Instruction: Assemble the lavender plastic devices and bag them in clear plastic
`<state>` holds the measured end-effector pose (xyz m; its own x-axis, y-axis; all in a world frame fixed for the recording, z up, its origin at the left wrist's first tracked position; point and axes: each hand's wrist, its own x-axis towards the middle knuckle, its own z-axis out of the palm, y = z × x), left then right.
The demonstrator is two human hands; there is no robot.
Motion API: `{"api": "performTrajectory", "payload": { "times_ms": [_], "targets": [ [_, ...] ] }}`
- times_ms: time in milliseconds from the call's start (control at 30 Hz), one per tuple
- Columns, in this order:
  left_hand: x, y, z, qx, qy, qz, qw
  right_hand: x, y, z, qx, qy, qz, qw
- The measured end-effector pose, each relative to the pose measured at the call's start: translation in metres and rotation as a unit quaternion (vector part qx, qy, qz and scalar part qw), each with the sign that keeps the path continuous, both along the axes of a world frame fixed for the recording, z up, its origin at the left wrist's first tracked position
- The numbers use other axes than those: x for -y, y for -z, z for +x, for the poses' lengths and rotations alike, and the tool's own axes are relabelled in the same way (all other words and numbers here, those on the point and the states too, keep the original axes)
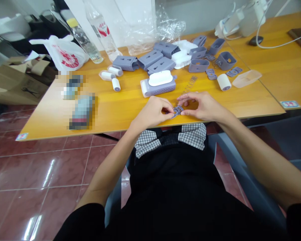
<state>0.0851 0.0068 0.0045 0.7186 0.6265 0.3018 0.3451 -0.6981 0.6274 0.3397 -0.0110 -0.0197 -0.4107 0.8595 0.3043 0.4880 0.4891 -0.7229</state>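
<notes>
From the head camera, both hands meet at the near edge of the desk (120, 110), about midway along it, and between them is a small flat purple piece (177, 110), held just over the wood right where the edge drops away to the lap. The left hand (154, 113) has thumb and forefinger pinched shut on the piece's left side, the other fingers curled under. The right hand (206, 107) nips its right side with the fingertips, the remaining fingers lying long and loosely spread over the top. Both wrists rest on or close above the desk's edge, forearms coming in from either side with the elbows out wide. To my eye the risk is the spot itself: the piece is small and held only at the fingertips, so a slip or too hard a squeeze could flick it off the near edge onto the tiled floor. A thin coil spring (189, 86) lies just behind the right hand, near enough for a knuckle to nudge it and set it rolling. Behind the hands lies a purple case with a white top (159, 85), and further back a heap of purple housings (150, 60); a white roller (223, 82) stands toward the right edge.
</notes>
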Motion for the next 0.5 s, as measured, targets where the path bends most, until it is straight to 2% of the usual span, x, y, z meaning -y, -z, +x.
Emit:
{"api": "performTrajectory", "payload": {
  "times_ms": [100,233,500],
  "targets": [
    [0.006,0.007,0.003,0.019,-0.033,-0.008,0.999,0.000,0.001,0.000,0.001,0.003,-0.001,1.000],
    [0.018,0.013,0.006,0.025,-0.116,0.000,0.993,0.001,0.003,0.001,0.018,0.006,0.025,0.999],
    [0.027,0.009,0.012,-0.006,-0.175,-0.004,0.985,0.010,0.004,0.001,0.079,0.041,0.073,0.993]
  ]
}}
